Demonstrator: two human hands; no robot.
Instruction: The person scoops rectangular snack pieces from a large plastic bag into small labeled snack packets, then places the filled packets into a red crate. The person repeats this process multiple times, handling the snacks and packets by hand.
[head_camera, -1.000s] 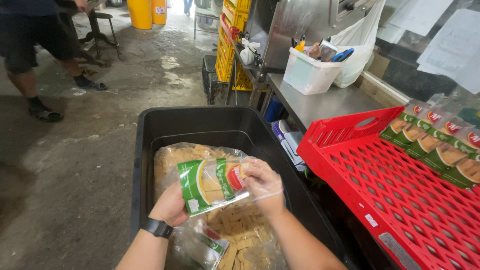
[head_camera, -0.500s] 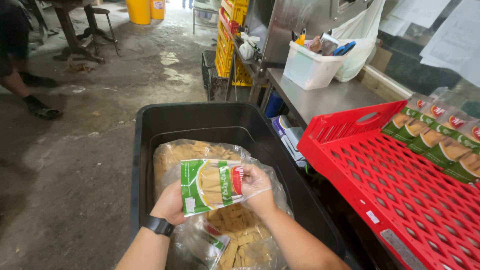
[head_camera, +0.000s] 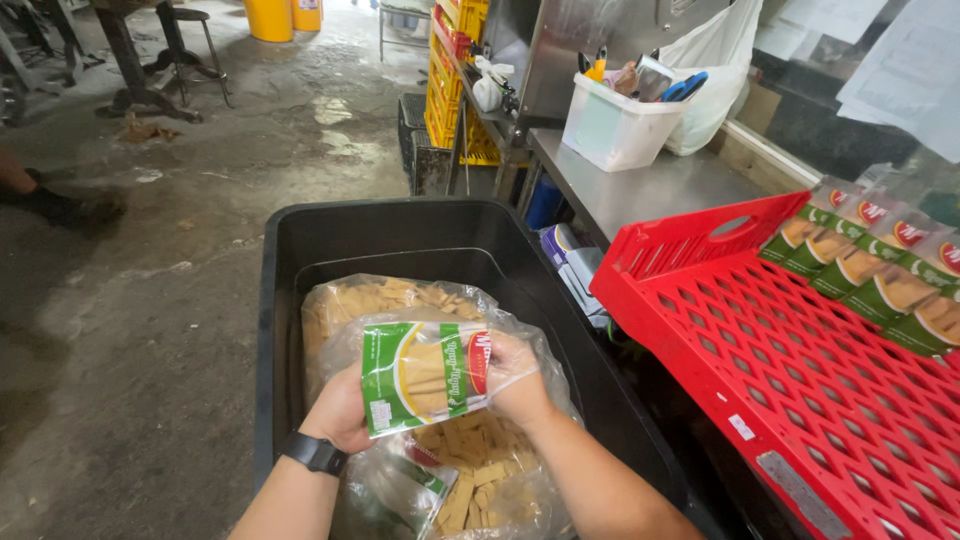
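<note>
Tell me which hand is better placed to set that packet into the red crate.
Right, probably. The right hand grips the green packet's end nearest the red crate; the left hand holds the far end, so it would have to cross over.

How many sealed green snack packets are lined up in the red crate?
4 at least, in a row along the far right corner of the red crate. More may lie beyond the picture's edge.
</note>
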